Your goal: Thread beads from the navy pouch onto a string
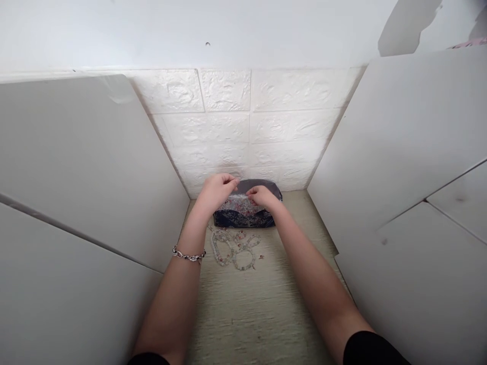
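Observation:
My left hand (219,187) is closed in a pinch above the left side of a dark blue patterned pouch (243,220) with a grey lining. Facing it, my right hand (262,196) pinches at the pouch's right side, its fingertips by a clear, shiny plastic bag (238,203) with small reddish bits in it. Whatever sits between the fingertips of either hand is too small to make out. Several pale beaded bracelets (243,259) lie on the wooden surface in front of the pouch. A tiny reddish piece (261,257) rests to their right.
Behind the pouch rises a white brick-pattern wall (224,126). Grey-white panels stand close on the left (76,152) and right (399,152), forming a narrow space. Greenish wood-grain flooring (251,309) runs between them. A silver chain bracelet (189,254) circles my left wrist.

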### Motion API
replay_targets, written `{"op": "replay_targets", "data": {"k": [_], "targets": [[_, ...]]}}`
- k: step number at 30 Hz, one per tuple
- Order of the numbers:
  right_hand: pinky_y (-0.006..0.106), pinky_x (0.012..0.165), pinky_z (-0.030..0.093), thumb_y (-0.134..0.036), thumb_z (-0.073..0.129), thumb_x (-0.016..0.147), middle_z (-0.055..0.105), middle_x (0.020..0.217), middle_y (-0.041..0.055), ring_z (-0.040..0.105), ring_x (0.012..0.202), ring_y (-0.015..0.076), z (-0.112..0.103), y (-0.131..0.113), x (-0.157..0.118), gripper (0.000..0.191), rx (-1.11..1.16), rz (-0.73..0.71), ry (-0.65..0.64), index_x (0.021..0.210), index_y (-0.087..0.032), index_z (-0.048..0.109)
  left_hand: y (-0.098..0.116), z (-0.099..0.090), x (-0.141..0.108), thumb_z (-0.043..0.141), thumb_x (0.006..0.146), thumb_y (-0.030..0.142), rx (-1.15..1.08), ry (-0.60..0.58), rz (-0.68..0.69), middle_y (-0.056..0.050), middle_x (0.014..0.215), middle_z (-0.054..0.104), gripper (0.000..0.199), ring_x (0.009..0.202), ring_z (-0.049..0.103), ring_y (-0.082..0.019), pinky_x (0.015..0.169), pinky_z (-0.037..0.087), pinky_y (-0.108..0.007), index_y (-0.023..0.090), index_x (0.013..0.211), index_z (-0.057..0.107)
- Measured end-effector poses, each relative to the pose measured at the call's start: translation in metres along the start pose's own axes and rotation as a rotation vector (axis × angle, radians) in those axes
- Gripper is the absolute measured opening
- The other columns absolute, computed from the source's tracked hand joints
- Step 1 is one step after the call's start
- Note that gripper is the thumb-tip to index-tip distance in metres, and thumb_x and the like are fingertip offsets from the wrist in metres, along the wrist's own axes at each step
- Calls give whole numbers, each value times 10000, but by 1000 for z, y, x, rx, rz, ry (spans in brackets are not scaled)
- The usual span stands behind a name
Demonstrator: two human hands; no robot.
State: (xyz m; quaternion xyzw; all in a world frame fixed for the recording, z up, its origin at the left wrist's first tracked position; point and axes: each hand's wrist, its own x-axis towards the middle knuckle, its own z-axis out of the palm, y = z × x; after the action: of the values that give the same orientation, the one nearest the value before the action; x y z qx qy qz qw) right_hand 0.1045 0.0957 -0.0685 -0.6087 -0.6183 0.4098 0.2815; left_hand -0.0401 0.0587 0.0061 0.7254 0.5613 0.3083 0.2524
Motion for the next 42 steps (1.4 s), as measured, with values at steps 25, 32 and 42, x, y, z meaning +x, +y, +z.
{"op": "replay_targets", "data": {"k": [25,32,42], "targets": [[88,550,462,-29,424,780,544,696,22,516,592,26,2,0,-10,152,1554,134,-35,721,-108,539,-21,31,14,395,705,324,43,-4,62,-24,723,620,281,643,503,-133,573,344,-241,166,746,625],[77,559,456,-69,419,804,533,695,16,511,602,18,4,0,-10,165,1571,104,9,696,-116,534,-20,33,15,395,708,345,13,63,77,-13,690,603,282,632,494,-127,556,334,-236,177,741,619],[71,358,301,-104,437,803,467,601,-21,409,467,0,12,-5,-15,118,1549,18,-118,741,-119,536,-13,34,11,418,685,336,-47,-12,29,-5,520,539,267,486,440,-103,487,322,-224,157,690,615]]}}
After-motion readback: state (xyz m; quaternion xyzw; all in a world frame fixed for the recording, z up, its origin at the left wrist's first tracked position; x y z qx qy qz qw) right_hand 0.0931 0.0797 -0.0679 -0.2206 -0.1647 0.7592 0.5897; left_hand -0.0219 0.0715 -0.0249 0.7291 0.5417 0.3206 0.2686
